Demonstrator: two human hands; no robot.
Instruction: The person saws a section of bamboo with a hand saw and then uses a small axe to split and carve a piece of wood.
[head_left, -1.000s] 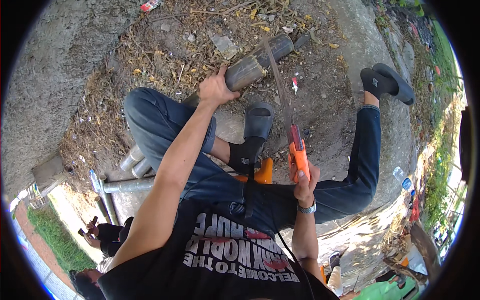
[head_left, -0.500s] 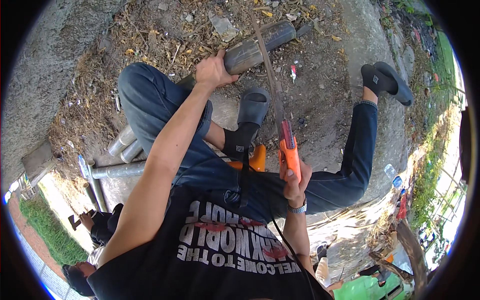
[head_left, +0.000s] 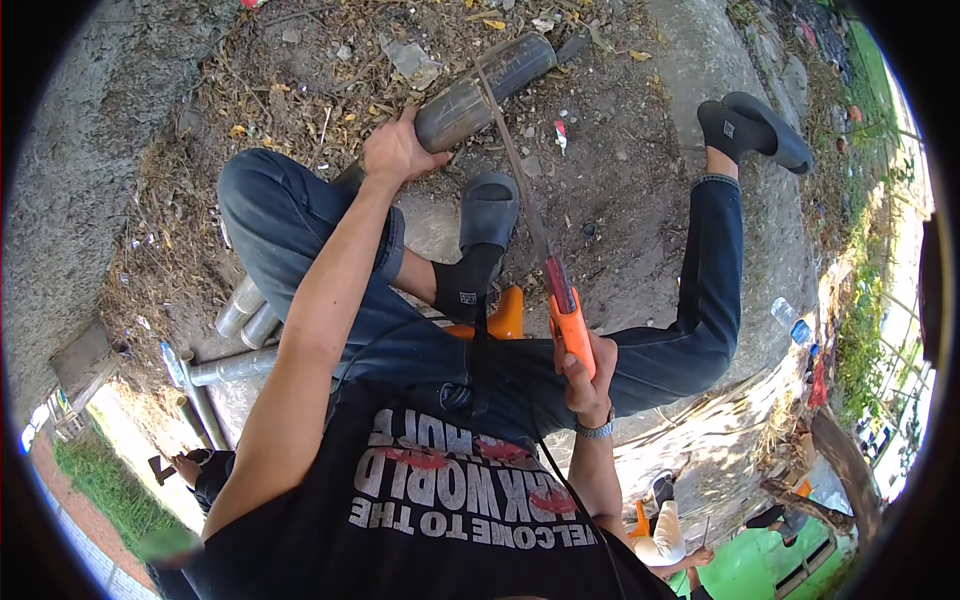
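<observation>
Single head-worn fisheye view, near and downward over the hands (head_left: 393,152) and ground (head_left: 640,235)

Outdoor work spot, bare dirt (head_left: 630,220) strewn with dry leaves (head_left: 165,185) and litter (head_left: 560,137), rough concrete (head_left: 110,130) along the left, grass (head_left: 120,478) beyond, sunlit plants (head_left: 862,345) at right, loose pipes (head_left: 240,308) lying about, handsaw (head_left: 572,335) set across another pipe (head_left: 453,118), a person (head_left: 660,547) nearby.

A black shirt (head_left: 420,550), printed with white letters (head_left: 455,490) and red patches (head_left: 415,458), is crossed by a thin black cord (head_left: 563,470). Beyond the shirt, blue jeans (head_left: 275,225), black socks (head_left: 468,280) and grey slides (head_left: 490,212) are worn; right of it, a silver watch (head_left: 595,430).
</observation>
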